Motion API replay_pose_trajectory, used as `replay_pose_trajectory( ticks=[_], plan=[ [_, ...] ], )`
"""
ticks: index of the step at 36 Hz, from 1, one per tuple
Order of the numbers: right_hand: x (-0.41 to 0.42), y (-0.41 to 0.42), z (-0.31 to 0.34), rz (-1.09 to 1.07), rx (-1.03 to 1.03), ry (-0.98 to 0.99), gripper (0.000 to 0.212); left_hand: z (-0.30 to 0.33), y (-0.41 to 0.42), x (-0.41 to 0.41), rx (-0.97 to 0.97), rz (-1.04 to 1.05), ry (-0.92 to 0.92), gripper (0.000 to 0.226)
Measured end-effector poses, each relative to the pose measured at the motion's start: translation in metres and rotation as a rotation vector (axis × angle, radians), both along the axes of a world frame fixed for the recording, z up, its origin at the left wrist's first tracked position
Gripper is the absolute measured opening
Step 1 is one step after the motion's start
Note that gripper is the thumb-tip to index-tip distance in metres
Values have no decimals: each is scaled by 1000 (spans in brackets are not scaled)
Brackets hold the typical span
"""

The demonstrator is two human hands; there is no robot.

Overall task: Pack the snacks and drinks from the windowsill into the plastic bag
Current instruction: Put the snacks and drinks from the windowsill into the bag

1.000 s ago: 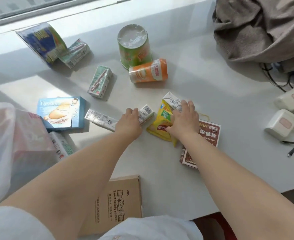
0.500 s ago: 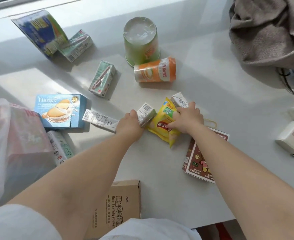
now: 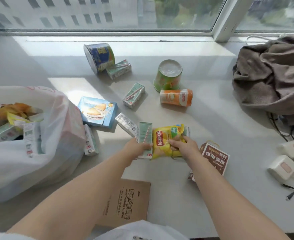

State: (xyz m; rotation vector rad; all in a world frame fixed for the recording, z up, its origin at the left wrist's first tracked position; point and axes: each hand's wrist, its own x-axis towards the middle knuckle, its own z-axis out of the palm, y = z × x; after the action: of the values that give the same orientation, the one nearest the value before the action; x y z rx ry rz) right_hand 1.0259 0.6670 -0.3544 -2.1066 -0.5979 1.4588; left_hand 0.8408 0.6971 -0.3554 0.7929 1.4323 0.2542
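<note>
Green drink carton (image 3: 145,139) and yellow crisp packet (image 3: 167,140) lifted side by side; plastic bag (image 3: 44,158) left, part-filled.

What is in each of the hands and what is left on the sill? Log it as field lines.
left hand: left hand grips two pale green drink cartons
right hand: right hand grips the yellow chip bag
bag: plastic bag at left, open, snacks already inside
still on sill: blue biscuit box, orange cup on its side, green cup upside down, blue tub, brown box, loose cartons
not snacks: cardboard box, grey cloth
</note>
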Motion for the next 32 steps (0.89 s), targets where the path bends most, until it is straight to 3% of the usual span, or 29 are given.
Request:
replay_pose_trajectory(
  ticks=[2,6,15,21,23,26,28,30,32],
  plan=[
    [-12,-3,9,-12,44,13,27,10,-8,-14,-18,86,-101,24],
    [-44,-3,28,-52,115,71,33,35,-18,-46,16,176,-256,17],
    [-158,26,92,125,339,136,22,96,-18,-147,210,477,-415,14],
    [-258,52,123,343,523,32,8,128,-10,-239,394,504,-242,25],
    [-295,63,126,395,552,-3,16,136,-5,-272,453,535,-151,30],
    [-348,80,124,449,553,11,31,146,4,-320,527,566,-31,27],
    [-381,85,132,479,545,22,26,148,11,-351,564,575,63,22],
    [-411,88,128,526,503,54,15,142,20,-381,564,561,205,34],
    [-434,90,109,614,405,23,22,130,24,-404,501,490,395,43]
  ],
)
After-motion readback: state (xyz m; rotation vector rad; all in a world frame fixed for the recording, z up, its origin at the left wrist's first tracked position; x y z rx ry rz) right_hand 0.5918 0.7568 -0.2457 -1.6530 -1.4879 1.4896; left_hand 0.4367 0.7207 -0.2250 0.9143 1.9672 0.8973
